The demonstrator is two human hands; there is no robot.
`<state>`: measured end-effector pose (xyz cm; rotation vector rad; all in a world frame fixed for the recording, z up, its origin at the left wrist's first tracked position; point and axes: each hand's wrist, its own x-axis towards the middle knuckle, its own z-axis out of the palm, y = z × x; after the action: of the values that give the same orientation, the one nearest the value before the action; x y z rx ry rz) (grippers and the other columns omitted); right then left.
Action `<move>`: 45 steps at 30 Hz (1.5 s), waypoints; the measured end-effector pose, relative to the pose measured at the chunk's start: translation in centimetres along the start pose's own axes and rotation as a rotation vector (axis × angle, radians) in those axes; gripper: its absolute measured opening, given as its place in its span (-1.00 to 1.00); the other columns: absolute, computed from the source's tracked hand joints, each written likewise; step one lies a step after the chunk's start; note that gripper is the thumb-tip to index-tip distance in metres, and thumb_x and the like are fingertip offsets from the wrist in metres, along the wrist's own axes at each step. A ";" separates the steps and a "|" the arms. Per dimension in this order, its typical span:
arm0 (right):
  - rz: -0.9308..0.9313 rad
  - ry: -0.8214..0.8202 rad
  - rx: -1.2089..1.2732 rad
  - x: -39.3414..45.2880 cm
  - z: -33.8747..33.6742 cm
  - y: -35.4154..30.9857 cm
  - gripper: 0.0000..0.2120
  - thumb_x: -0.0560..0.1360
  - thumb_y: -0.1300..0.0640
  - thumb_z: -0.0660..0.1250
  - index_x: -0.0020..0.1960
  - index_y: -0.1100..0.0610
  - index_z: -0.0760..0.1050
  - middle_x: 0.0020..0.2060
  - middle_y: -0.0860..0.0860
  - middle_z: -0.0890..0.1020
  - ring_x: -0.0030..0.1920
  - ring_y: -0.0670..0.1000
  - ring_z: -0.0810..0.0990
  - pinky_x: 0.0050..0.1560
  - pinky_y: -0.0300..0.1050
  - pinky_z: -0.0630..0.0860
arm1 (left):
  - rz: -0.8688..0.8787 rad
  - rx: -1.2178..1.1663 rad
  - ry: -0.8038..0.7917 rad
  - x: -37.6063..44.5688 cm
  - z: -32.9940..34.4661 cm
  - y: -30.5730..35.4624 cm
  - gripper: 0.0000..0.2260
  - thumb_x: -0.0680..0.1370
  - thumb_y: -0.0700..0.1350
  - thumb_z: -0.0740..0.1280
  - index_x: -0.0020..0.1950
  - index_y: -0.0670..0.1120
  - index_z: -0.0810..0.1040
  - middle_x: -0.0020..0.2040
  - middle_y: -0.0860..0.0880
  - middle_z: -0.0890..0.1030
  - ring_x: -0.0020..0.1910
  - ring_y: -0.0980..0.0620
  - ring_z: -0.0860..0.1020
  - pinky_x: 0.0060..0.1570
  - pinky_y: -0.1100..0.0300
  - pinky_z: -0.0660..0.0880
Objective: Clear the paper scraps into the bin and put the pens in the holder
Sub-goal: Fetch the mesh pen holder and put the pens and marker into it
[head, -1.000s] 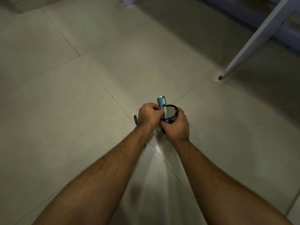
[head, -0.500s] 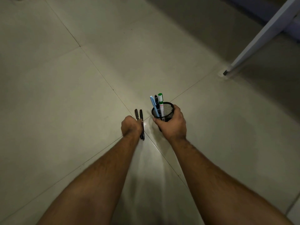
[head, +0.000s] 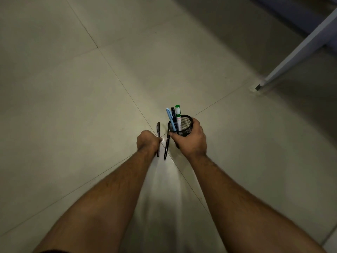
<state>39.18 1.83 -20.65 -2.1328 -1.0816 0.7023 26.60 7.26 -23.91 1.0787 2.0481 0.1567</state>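
Two black pens lie on the floor tiles [head: 73, 125]. My left hand [head: 148, 142] has pinched fingers around the nearer-left pen [head: 158, 139]; the second pen [head: 166, 146] rests just beside it. My right hand [head: 189, 138] wraps the mesh holder [head: 184, 125], three pens already inside. I'd lift straight, tip downward, into the open rim.

Tiled floor [head: 73, 115] is filling nearly the whole frame; pale, dull sheen, dimly lit. Thin grout lines [head: 116, 77] are crossing it diagonally, meeting near frame centre. A brighter reflection is showing on the tiles at lower centre. White slanted furniture leg [head: 299, 50] is coming down from the upper right, its dark foot [head: 258, 87] resting on the floor. Darker shadow is lying behind it.
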 end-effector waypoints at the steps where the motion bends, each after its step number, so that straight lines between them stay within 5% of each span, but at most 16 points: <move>1: -0.006 -0.007 -0.003 0.0 0.1 -0.1 -0.20 0.17 -0.29 0.52 0.33 -0.08 0.36 0.16 -0.08 0.57 0.16 0.03 0.55 0.13 0.08 0.58 | 0.025 0.038 0.013 -0.1 0.0 -0.1 -0.74 0.41 0.00 0.53 -0.06 -0.16 0.63 -0.07 -0.13 0.68 -0.14 -0.11 0.65 -0.26 0.17 0.51; 6: -0.007 0.000 -0.023 0.3 0.5 -0.3 -0.21 0.18 -0.28 0.52 0.33 -0.07 0.37 0.17 -0.07 0.57 0.17 0.05 0.55 0.14 0.10 0.57 | 0.100 -0.007 0.072 -0.5 -0.3 0.9 -0.75 0.40 0.02 0.50 -0.08 -0.13 0.63 -0.12 -0.08 0.66 -0.15 -0.08 0.62 -0.25 0.17 0.47; 12: 0.013 0.057 -0.136 0.5 1.0 -1.0 -0.24 0.24 -0.24 0.52 0.35 -0.04 0.35 0.20 0.00 0.55 0.20 0.11 0.51 0.14 0.10 0.53 | 0.193 -0.546 0.110 -0.7 -3.3 3.4 -0.86 0.29 -0.05 0.44 -0.34 -0.10 0.58 -0.33 -0.04 0.64 -0.22 -0.09 0.67 -0.18 0.01 0.66; 17: -0.002 0.047 -0.153 0.2 1.0 -1.5 -0.24 0.27 -0.23 0.51 0.36 -0.02 0.34 0.20 0.00 0.55 0.21 0.11 0.50 0.14 0.09 0.52 | 0.269 -0.734 0.052 -1.0 -4.4 5.5 -0.93 0.43 -0.18 0.41 -0.15 -0.17 0.60 -0.21 -0.12 0.67 -0.32 0.01 0.58 -0.33 0.20 0.52; 24: -0.011 0.059 -0.097 0.5 0.7 -1.5 -0.27 0.29 -0.15 0.50 0.38 0.01 0.33 0.20 0.03 0.54 0.21 0.14 0.51 0.14 0.11 0.51 | 0.368 -0.440 -0.069 -2.2 -1.8 4.8 -0.93 0.38 -0.22 0.47 -0.18 -0.09 0.64 -0.29 -0.02 0.63 -0.32 0.08 0.55 -0.26 0.24 0.51; 29: 0.026 0.100 -0.024 0.7 0.4 -1.0 -0.20 0.23 -0.21 0.54 0.36 0.00 0.34 0.22 0.00 0.54 0.22 0.12 0.50 0.15 0.11 0.53 | 0.304 -0.440 0.159 -1.9 -1.9 3.3 -0.96 0.43 -0.18 0.34 -0.14 -0.09 0.56 -0.28 0.06 0.55 -0.26 0.04 0.53 -0.26 0.24 0.44; 34: 0.036 0.115 -0.092 0.4 -0.4 0.2 -0.21 0.23 -0.23 0.54 0.35 -0.01 0.35 0.21 -0.01 0.55 0.21 0.10 0.51 0.14 0.10 0.54 | 0.316 0.155 -0.075 -2.4 1.6 -0.1 -0.76 0.39 0.08 0.45 -0.10 -0.05 0.55 -0.16 -0.03 0.61 -0.17 -0.06 0.58 -0.22 0.15 0.52; 37: 0.029 0.129 -0.101 -0.1 -0.6 1.0 -0.23 0.23 -0.24 0.52 0.34 -0.02 0.36 0.19 -0.01 0.56 0.20 0.10 0.52 0.13 0.09 0.54 | 0.385 0.302 -0.048 -2.6 3.3 -0.2 -0.73 0.43 0.08 0.41 -0.04 -0.10 0.56 -0.09 -0.09 0.63 -0.12 -0.12 0.60 -0.20 0.13 0.53; 40: 0.041 0.124 -0.116 -0.1 -0.7 1.5 -0.23 0.23 -0.25 0.52 0.34 -0.02 0.36 0.20 -0.02 0.55 0.21 0.10 0.52 0.14 0.08 0.54 | 0.315 0.226 0.001 -2.3 2.8 0.6 -0.76 0.45 0.03 0.43 -0.06 -0.13 0.58 -0.13 -0.09 0.63 -0.17 -0.09 0.58 -0.23 0.16 0.50; 45: 0.088 0.105 -0.127 0.2 -0.8 1.0 -0.20 0.23 -0.26 0.52 0.36 0.01 0.34 0.20 0.02 0.55 0.20 0.13 0.52 0.13 0.08 0.54 | 0.162 -0.324 0.100 -1.3 -0.8 2.0 -0.86 0.31 -0.05 0.46 -0.27 -0.08 0.58 -0.28 -0.01 0.65 -0.21 -0.09 0.66 -0.19 0.11 0.61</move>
<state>40.35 1.30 -20.94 -2.3101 -1.0047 0.5684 27.73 7.76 -21.77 1.0468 1.9349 0.6138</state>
